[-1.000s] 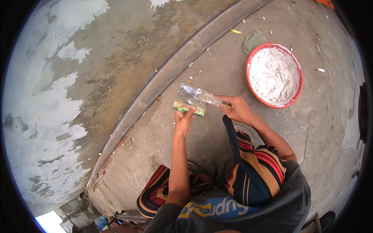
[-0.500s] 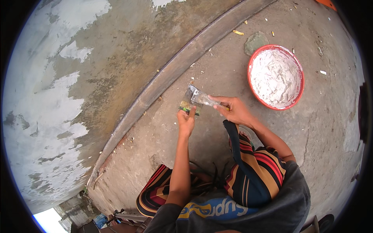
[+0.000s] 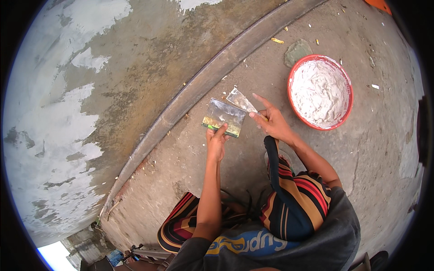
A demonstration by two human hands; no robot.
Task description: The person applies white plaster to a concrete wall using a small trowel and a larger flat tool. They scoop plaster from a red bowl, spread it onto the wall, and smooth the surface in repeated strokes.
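Observation:
My left hand (image 3: 217,142) is closed on the lower edge of a wide rectangular scraper (image 3: 224,115), its metal face smeared and its grip edge yellow-green and dark. In my right hand (image 3: 274,121) is a putty knife (image 3: 242,99) with a narrower blade; the index finger stretches out above it. White paste clings to the knife's blade tip, which lies just beyond the scraper's upper right corner. To the right stands a red basin (image 3: 296,110) with thick white putty (image 3: 321,92) in it, apart from both hands.
A wall (image 3: 131,67) with patchy white coating rises on the left, with a raised ledge (image 3: 205,83) along its foot. Beside the basin lies a flat grey-green stone (image 3: 298,52). Small debris dots the concrete floor (image 3: 262,67). An orange object (image 3: 379,5) shows at the top right.
The putty knife has come off the scraper's face, moving up and to the right. The scraper has turned, so more of its broad face shows. My right index finger has lifted outward.

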